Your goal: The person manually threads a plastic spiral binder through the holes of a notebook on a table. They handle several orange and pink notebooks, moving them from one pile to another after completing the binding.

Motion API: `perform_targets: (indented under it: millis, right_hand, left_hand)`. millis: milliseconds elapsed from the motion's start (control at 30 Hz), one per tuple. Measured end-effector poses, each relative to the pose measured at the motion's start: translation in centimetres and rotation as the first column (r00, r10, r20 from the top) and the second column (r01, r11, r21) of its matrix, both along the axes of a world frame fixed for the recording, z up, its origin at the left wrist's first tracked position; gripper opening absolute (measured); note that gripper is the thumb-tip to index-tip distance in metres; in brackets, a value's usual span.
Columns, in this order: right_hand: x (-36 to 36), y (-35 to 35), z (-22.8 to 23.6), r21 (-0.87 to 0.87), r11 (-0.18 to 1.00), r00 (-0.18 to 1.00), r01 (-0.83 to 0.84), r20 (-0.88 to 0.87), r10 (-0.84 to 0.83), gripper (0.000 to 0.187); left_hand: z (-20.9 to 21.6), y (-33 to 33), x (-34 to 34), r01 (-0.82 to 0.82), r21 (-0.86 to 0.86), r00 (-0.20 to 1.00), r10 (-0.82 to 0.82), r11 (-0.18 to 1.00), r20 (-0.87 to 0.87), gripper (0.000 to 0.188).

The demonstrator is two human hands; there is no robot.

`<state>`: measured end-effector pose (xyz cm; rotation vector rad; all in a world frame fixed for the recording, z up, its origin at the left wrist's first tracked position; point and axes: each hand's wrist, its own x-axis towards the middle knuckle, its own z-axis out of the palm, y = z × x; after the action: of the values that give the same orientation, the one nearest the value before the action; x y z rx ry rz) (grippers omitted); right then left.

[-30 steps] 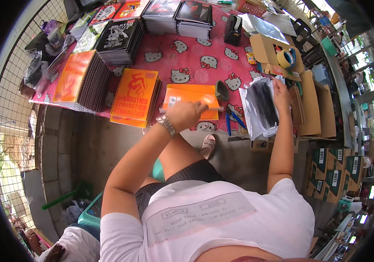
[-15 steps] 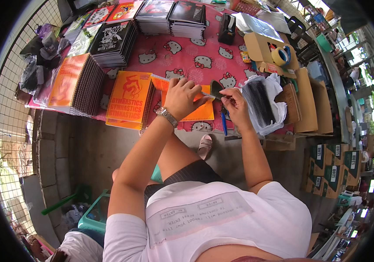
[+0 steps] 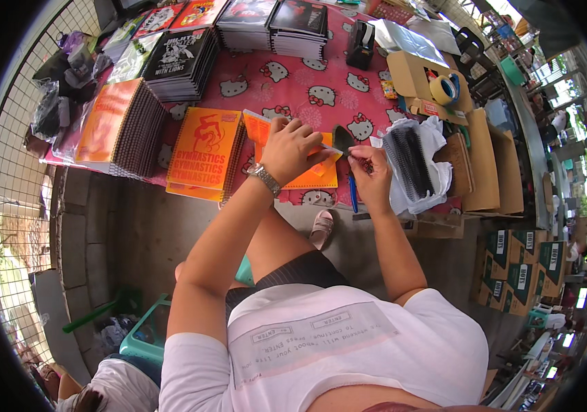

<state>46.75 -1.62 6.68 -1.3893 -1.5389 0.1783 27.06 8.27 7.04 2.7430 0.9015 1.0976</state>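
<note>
My left hand (image 3: 295,152), with a metal watch on the wrist, has its fingers curled over an orange notebook (image 3: 309,180) and grips its raised sheets. A pale edge sticks out from under the fingers toward the right. Close to that edge, my right hand (image 3: 370,177) is closed in a pinch; what lies between its fingertips is too small to make out. A dark flat object (image 3: 341,139) lies between the two hands. Just below the right fingertips is a blue pen (image 3: 353,194). Left of the notebook sits a short stack of orange spiral notebooks (image 3: 204,151).
A taller orange notebook stack (image 3: 118,127) stands at the left, black-covered notebooks (image 3: 180,65) behind it. Black spiral coils (image 3: 406,161) lie on white plastic at the right, beside an open cardboard box (image 3: 410,75) with tape rolls. A black tape dispenser (image 3: 360,44) stands farther back.
My right hand has dipped slightly, its fingers drawing closer together near the pale edge. My left hand keeps its grip on the notebook. The whole view has shifted a little.
</note>
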Motion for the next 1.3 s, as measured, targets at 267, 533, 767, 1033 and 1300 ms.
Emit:
perform_targets:
  millis: [267,533,767,1033,1300]
  right_hand:
    - [0.2,-0.1,-2.0,0.022,1.0,0.994,-0.02,-0.107,0.022,0.017]
    - [0.6,-0.8,1.9,-0.53,0.836,0.985,-0.144,-0.154,0.073,0.02]
    - [0.5,-0.4,4.4,-0.327,0.936,0.991,-0.128,-0.02,0.129,0.022]
    - [1.0,0.0,5.0,-0.583,0.799,0.989,-0.148,-0.101,0.11,0.03]
    - [3.6,3.9,3.8,-0.696,0.582,0.896,-0.42,-0.419,0.147,0.032]
  left_hand:
    - [0.2,0.0,0.3,0.011,-0.004,0.999,-0.011,1.0,-0.041,0.034]
    - [0.6,-0.5,0.4,0.037,-0.022,0.996,-0.038,0.999,-0.078,0.022]
    - [0.7,-1.9,1.7,0.062,-0.071,0.981,-0.074,0.996,-0.181,0.029]
    - [1.1,-2.0,1.5,0.095,-0.096,0.985,-0.107,0.991,-0.134,0.02]
    - [0.9,-2.0,0.8,0.103,-0.102,0.987,-0.114,0.989,-0.111,0.017]
